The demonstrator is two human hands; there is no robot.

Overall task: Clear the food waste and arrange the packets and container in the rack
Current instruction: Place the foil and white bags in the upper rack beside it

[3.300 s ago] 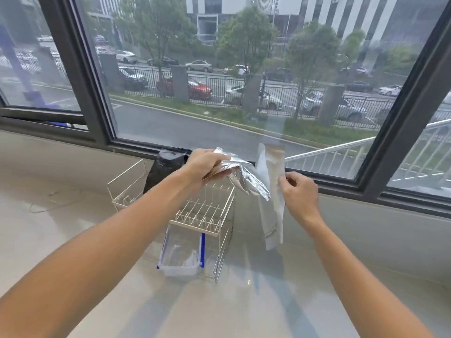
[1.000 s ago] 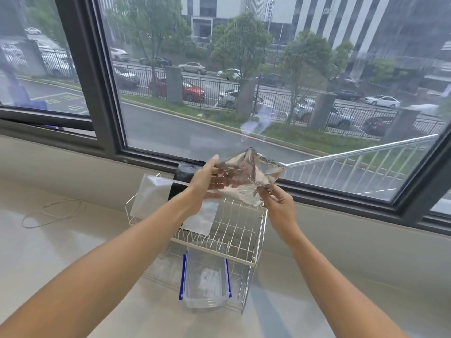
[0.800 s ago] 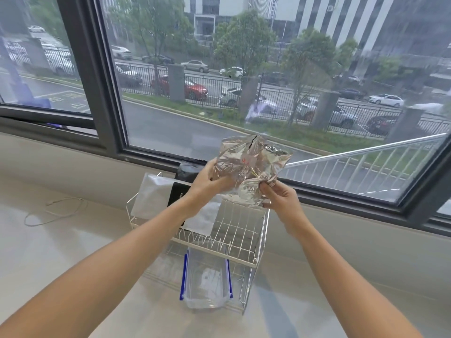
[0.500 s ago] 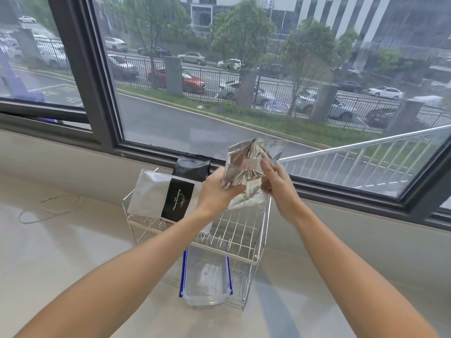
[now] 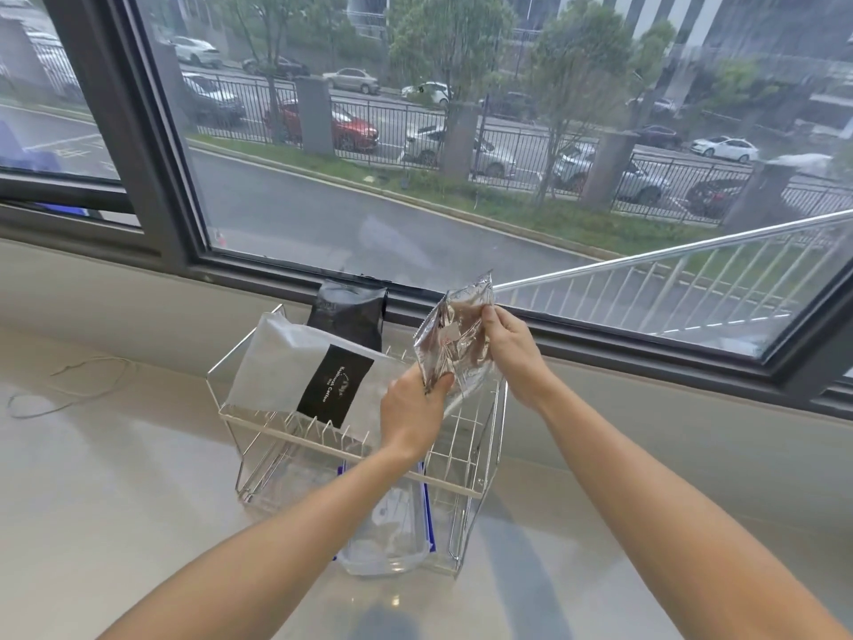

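Note:
A crinkled silver foil packet (image 5: pixel 454 337) hangs upright over the right end of a two-tier wire rack (image 5: pixel 480 489). My left hand (image 5: pixel 413 415) pinches its lower corner and my right hand (image 5: pixel 510 346) grips its right side. A white packet with a black label (image 5: pixel 300 369) lies across the rack's top tier on the left. Behind it a black packet (image 5: pixel 348 311) stands against the window sill. A clear plastic container with blue clips (image 5: pixel 392 531) sits on the rack's lower tier, partly hidden by my left forearm.
The rack stands on a pale stone counter (image 5: pixel 115 501) below a large window with a dark frame (image 5: pixel 152 145). A thin white cable (image 5: pixel 60 385) lies on the counter at the far left.
The white packet, once in my right hand, now lies on the rack's top tier. Both hands have turned the foil packet from flat to upright and lowered it toward the rack's right end.

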